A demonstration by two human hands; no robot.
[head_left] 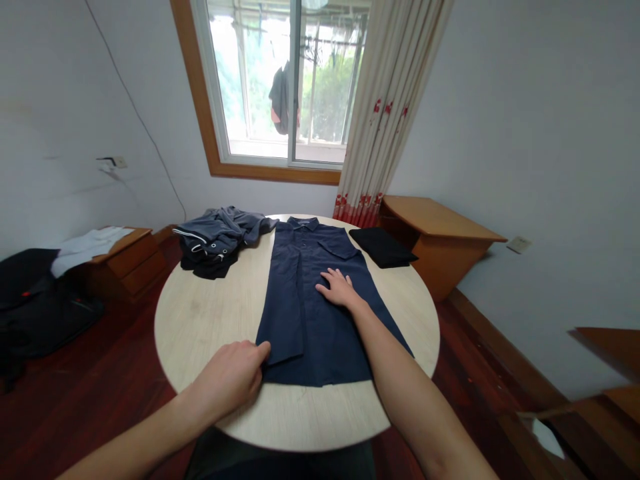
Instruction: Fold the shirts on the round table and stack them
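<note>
A navy button-up shirt lies flat on the round table, its collar towards the window and its hem towards me. One sleeve runs lengthwise down the left of the front; a folded part crosses the upper right. With fingers closed, my left hand pinches the shirt's lower left edge beside the sleeve end. My right hand rests on the front of the shirt, right of the button line, with its fingers spread and nothing in them.
The pale round table carries a heap of grey and black clothes at the back left. A folded black garment lies at the back right. Beyond the table's right edge stands a wooden desk; a black bag is at far left.
</note>
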